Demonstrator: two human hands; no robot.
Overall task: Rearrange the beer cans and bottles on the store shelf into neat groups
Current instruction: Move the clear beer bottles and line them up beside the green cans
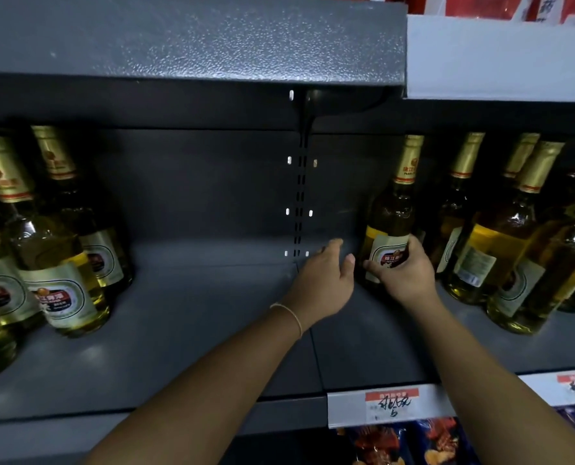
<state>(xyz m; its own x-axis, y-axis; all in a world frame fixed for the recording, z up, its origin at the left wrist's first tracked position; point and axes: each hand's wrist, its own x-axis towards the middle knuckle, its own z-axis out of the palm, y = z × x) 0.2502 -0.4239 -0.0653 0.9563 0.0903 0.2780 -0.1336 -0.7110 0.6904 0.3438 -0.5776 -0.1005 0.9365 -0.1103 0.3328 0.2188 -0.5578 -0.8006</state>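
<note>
A clear beer bottle (393,209) with a gold foil neck and a red-and-white label stands upright deep on the grey shelf (195,330). My right hand (403,273) grips its lower body around the label. My left hand (326,280) hovers just left of it, fingers relaxed, holding nothing. More bottles of the same kind stand in a group at the left (58,250) and a group at the right (507,236).
The upper shelf's underside (192,38) hangs low above the bottle necks. A slotted upright (300,196) runs down the back panel. Price tags (391,402) sit on the shelf's front edge, with snack packs (413,444) below. Bare shelf lies between the two bottle groups.
</note>
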